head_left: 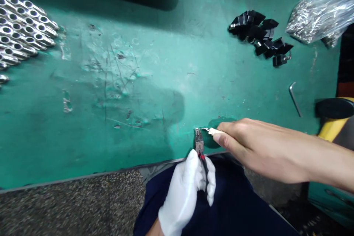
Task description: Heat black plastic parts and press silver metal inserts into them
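My left hand (185, 188), in a white glove, is closed around the dark and red handles of a pair of pliers (198, 144). The plier jaws point away from me, near the table edge, and a tiny metal part (196, 130) shows at their tip. My bare right hand (246, 142) comes in from the right. Its thumb and fingers pinch a thin tool with a pale end (212, 131), whose slim metal tip reaches left to the plier jaws. The rest of that tool is hidden inside the hand.
Rows of shiny metal tubes (24, 31) lie at the far left of the green table (155, 62). Several black blocks (257, 33) sit at the back right, beside a clear bag of small metal parts (309, 18). A hex key (295, 99) lies near a yellow and black object (332, 121).
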Action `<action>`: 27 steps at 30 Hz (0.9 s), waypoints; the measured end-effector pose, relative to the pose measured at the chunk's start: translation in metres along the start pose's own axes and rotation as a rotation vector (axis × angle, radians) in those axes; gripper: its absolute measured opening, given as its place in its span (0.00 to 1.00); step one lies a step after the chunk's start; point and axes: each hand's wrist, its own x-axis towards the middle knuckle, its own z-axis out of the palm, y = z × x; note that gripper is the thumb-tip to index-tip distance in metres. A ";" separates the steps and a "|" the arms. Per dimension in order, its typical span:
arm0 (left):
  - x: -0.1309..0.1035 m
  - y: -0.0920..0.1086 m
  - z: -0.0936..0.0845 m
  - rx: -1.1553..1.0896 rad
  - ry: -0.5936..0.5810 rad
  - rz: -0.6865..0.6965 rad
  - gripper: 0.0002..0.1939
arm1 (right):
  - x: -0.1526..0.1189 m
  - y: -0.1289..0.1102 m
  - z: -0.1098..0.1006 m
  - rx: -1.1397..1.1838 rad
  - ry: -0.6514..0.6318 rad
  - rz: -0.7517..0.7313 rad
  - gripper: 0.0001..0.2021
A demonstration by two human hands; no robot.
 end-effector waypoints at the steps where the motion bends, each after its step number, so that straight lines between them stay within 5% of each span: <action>1: 0.001 -0.002 -0.002 -0.029 -0.022 -0.003 0.32 | 0.000 0.000 0.000 0.015 -0.001 0.014 0.23; 7: 0.005 -0.011 -0.009 -0.149 -0.105 -0.021 0.32 | -0.003 -0.003 0.004 0.016 0.047 -0.011 0.21; 27: 0.002 -0.007 -0.006 -0.076 -0.062 -0.002 0.32 | 0.001 -0.001 0.009 0.011 0.090 -0.054 0.20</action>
